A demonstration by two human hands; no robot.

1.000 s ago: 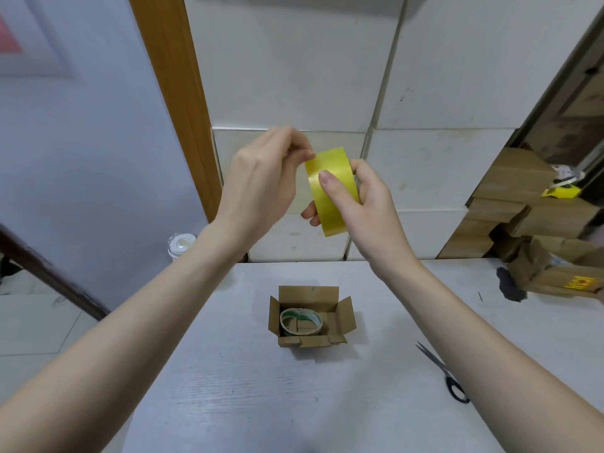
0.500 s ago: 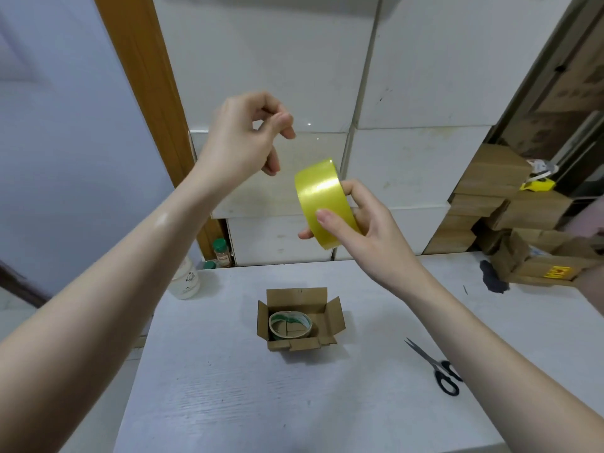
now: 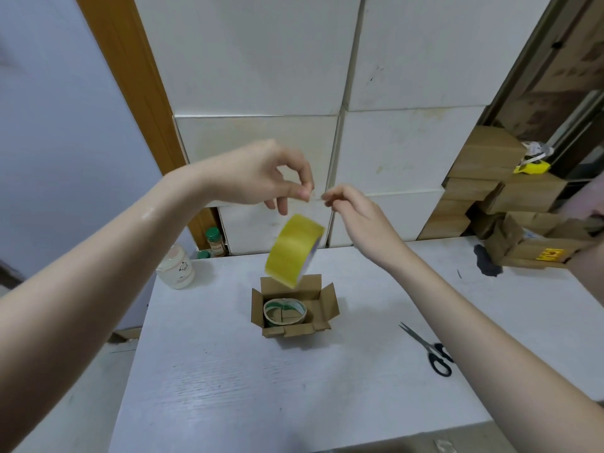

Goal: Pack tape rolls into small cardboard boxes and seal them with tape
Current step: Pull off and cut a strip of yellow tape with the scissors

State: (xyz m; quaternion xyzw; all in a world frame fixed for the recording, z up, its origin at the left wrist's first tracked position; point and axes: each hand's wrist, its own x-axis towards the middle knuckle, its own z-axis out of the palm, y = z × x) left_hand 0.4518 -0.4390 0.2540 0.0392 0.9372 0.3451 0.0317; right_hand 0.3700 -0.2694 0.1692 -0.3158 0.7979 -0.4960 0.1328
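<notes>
Yellow packing tape is hanging in the air below both hands, its roll tilted and sitting directly above the open cardboard box. It looks to be dangling from a clear strip drawn off it, though the strip itself is too faint to make out for sure. The left hand is pinching thumb against fingertips just above the roll; the right hand is doing the same close beside it, fingers curled, the two pinches almost touching. Whether both are truly gripping the strip I cannot tell; the roll itself is touching neither hand.

The box is standing on the white table with its four flaps splayed open, and a green-and-white tape roll is lying flat inside it. So the strip needs to come down and forward to the box, which is lying below the hands and slightly nearer the left one; the flaps are not yet folded shut, and that probably has to come first.

Scissors are lying on the table by the right forearm, the nearer arm for cutting. A white jar is standing at the table's far left, and brown cartons are stacked at the right.
</notes>
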